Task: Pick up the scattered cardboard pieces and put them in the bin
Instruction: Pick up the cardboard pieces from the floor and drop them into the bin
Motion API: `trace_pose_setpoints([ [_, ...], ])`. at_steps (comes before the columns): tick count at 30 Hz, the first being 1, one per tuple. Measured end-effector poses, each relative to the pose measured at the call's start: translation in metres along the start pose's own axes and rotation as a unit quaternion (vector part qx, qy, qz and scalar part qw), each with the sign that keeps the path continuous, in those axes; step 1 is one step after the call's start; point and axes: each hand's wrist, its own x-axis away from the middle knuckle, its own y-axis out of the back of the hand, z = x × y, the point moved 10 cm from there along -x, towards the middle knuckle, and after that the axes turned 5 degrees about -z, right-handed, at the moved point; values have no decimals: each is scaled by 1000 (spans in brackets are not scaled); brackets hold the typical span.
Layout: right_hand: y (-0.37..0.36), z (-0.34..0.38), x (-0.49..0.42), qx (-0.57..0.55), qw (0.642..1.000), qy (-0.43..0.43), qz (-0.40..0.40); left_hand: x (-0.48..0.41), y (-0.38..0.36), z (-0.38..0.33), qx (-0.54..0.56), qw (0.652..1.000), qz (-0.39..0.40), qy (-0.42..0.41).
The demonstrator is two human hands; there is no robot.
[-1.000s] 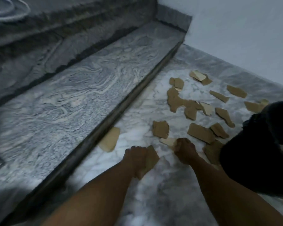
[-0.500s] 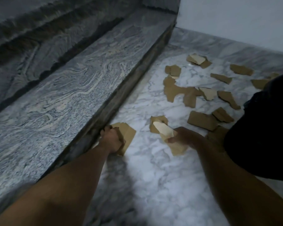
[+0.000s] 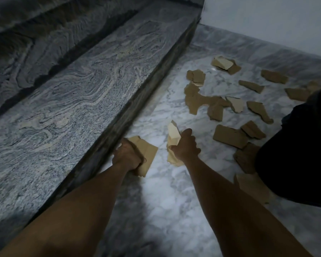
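Fingers (image 3: 192,140) of the right hand (image 3: 185,145) curl round a pale sheaf (image 3: 172,135) of cardboard, held upright; the left hand (image 3: 128,156) grips a brown piece (image 3: 149,153) at the foot of the step (image 3: 82,101). Half a second ago the left was only arriving there, and a brown scrap then lying ahead of the right hand is gone from the floor (image 3: 165,210). Both hands look full. Many pieces (image 3: 230,136) lie scattered beside the dark bin (image 3: 295,164), so a drop-off seems due.
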Motion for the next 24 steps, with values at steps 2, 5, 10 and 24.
trace_pose_setpoints([
  [2, 0, -2, 10, -53, 998, 14, 13, 8, -1, -3, 18, 1000, -2, 5],
  [5, 15, -31, 18, -64, 997, -15, 34, 16, -11, -24, 65, 998, 17, -6],
  [10, 83, -112, 27, -4, 995, -44, 87, 42, -50, -90, 119, 987, 64, -84],
  [24, 65, -166, 80, 196, 976, 31, 93, 127, -97, -244, 239, 938, 170, -185],
])
